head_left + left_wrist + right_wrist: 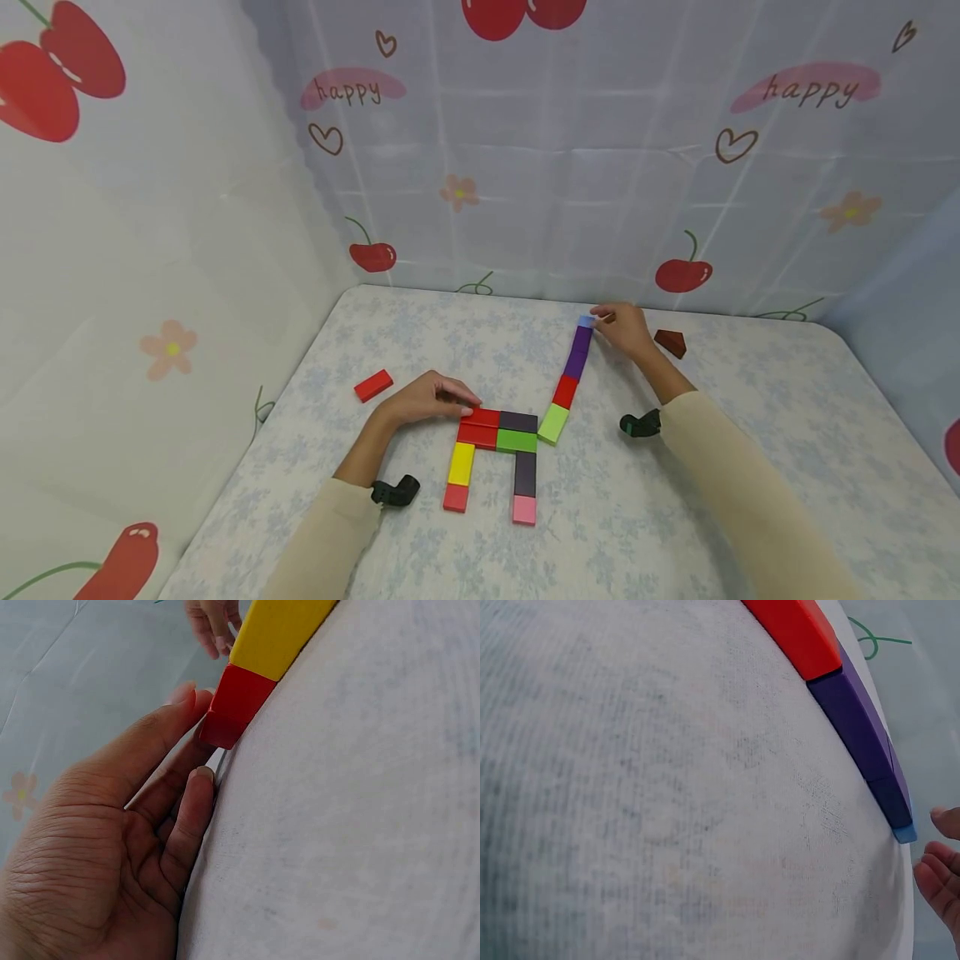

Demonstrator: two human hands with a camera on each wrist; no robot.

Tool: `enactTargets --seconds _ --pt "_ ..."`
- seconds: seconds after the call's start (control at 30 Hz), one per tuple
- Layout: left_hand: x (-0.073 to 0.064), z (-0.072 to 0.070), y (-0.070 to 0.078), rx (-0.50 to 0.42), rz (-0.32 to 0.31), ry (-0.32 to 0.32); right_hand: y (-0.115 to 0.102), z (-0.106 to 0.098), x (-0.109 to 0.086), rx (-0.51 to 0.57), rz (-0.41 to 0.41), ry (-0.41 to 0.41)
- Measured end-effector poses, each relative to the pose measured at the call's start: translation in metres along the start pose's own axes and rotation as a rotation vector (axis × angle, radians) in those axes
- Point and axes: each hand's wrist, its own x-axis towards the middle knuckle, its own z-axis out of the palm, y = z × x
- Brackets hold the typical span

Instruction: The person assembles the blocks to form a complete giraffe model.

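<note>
Coloured flat blocks lie joined in a figure on the table. My left hand (427, 396) rests at the left end of its two red blocks (478, 435), thumb and fingertips touching the upper one; the left wrist view shows these fingertips against the red end (225, 729). From the figure's right corner, a slanting row runs up through a lime block (554, 423), a red block (566, 392) and purple blocks (578, 352) to a light blue block (585, 321). My right hand (624, 327) is beside that light blue block, its fingers a little apart from it in the right wrist view.
A loose red block (373, 386) lies left of the figure, and a brown block (671, 342) sits behind the right wrist. Yellow (461, 463) and dark (526, 474) blocks form two legs. A printed curtain (525, 233) hangs along the table's back edge.
</note>
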Motion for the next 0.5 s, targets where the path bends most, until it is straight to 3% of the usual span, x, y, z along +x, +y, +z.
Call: enactTargets --seconds 0.27,0.5 --pt "0.001 0.0 0.001 -0.004 -0.009 -0.002 -0.001 -0.019 -0.019 -0.102 -0.113 0.073" --pt "0.0 -0.001 0.001 0.006 0.001 -0.005 0.001 -0.031 -0.037 -0.161 -0.097 0.128"
